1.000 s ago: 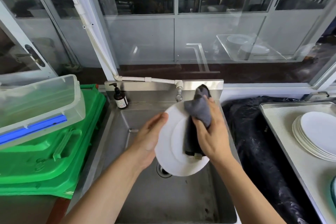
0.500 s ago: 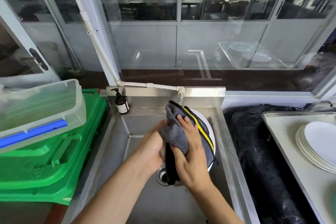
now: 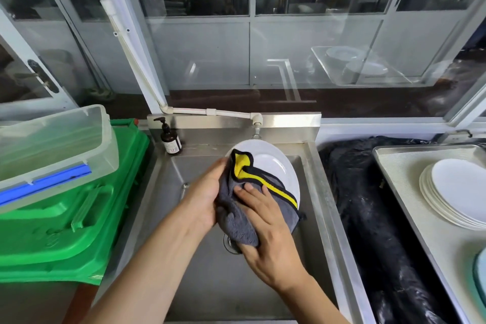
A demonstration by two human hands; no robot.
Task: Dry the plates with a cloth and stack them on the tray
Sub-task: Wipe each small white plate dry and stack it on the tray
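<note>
One white plate [image 3: 273, 166] was held tilted on edge above a steel sink [image 3: 313, 181], its face turned toward the camera and its long axis running from upper left to lower right. One grey cloth [image 3: 236, 221] with a yellow and black border was draped over the plate's lower left part. Two hands were seen at work: the left hand [image 3: 203, 197] was curled around the plate's left edge through the cloth, while the right hand [image 3: 268, 239] was pressed onto the cloth with its fingers [image 3: 253, 193] nearly straight and slightly spread, the cloth's lower edge tucked under the palm. One stack of white plates [image 3: 457, 192] was seen on a metal tray [image 3: 399, 163] at right, their number not countable. One brown pump bottle [image 3: 170, 141] stood at the sink's back left corner. One clear plastic tub [image 3: 55, 144] was rested on green crates [image 3: 65, 234] at left.
</note>
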